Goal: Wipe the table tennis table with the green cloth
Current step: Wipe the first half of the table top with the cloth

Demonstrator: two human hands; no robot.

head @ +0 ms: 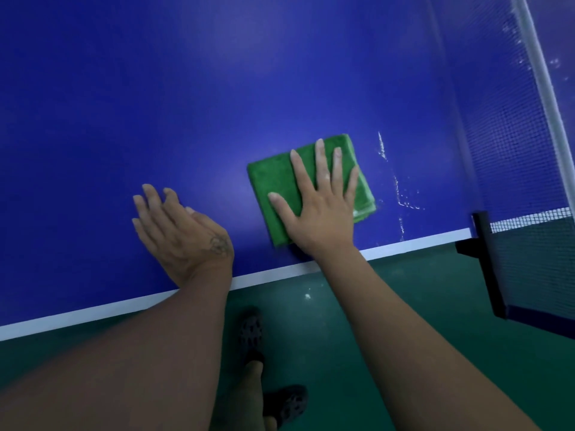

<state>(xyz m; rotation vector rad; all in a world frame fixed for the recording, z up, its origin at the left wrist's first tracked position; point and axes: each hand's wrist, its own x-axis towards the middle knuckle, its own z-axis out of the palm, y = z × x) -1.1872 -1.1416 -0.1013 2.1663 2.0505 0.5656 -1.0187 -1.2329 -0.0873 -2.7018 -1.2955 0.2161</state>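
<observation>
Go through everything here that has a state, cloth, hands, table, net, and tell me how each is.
Green cloth: folded, lying flat on the table under the right hand.
Right hand: fingers spread straight, pressing on the cloth.
Left hand: fingers straight, resting on the table.
Table: wet streaks between cloth and net.
Net: upright, stretched from its black post.

A smooth dark-green floor (404,306) runs beneath the near side of the blue table (155,88), marked by a pale fleck (307,296) not far from the white edge line (93,312). At right, a dark mesh net (510,144) topped with a white band (541,73) stands across the surface, held by a black post (488,262) clamped at the side and overhanging the floor. The light is dim and cool, with soft, diffuse patches of sheen.
</observation>
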